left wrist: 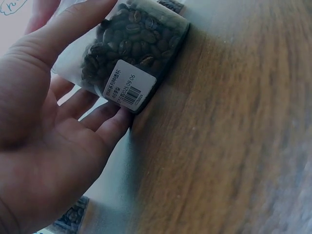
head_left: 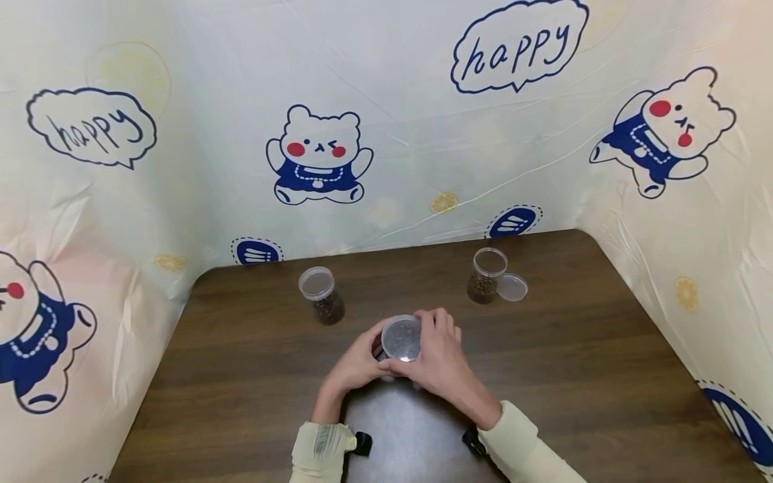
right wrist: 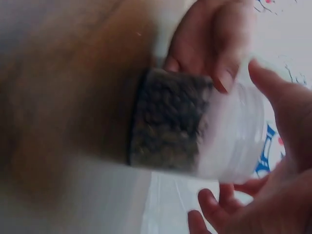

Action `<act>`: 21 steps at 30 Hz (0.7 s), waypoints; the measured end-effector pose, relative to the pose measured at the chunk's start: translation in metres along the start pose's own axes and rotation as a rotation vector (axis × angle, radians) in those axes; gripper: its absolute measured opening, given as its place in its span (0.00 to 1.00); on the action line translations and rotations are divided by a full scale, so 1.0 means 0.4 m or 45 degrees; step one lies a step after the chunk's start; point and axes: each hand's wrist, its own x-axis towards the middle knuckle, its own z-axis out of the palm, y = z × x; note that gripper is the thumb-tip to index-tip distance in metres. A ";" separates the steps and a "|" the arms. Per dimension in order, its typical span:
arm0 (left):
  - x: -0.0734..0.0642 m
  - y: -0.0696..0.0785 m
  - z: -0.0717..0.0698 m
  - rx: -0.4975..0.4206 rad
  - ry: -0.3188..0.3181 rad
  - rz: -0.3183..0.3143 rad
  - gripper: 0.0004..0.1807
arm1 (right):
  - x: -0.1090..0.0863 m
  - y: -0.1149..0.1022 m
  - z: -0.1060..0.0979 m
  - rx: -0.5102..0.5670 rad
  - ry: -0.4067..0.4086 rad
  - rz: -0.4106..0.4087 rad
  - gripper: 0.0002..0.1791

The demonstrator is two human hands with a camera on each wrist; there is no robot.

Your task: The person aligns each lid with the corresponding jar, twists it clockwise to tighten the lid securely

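One clear, white-labelled jar (right wrist: 200, 129), part-full of dark beans (left wrist: 134, 41), left fingers (left wrist: 116, 126) and right fingers (head_left: 444, 324) round it

From the nearest coffee-bean jar (head_left: 400, 341): second jar (head_left: 325, 298) at ten o'clock, third jar (head_left: 484, 282) at two, lid (head_left: 514, 288) at its three o'clock.

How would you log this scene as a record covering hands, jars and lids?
Held jar: dark coffee beans, white barcode label
Left hand: grips the held jar's side
Right hand: holds around the clear lid
Left jar: beans inside, top looks lidded
Right jar: beans inside, open
Loose lid: flat on the table, beside the right jar
Backdrop: printed with bears
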 end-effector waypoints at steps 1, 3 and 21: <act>0.000 0.000 0.000 0.010 -0.001 0.006 0.49 | 0.001 0.003 -0.007 0.034 -0.028 -0.002 0.60; 0.000 0.001 0.001 0.017 -0.001 0.011 0.48 | 0.006 0.018 -0.023 0.140 -0.110 -0.025 0.60; 0.001 -0.007 0.006 -0.079 -0.013 0.000 0.50 | 0.038 0.101 -0.038 0.444 -0.295 -0.209 0.49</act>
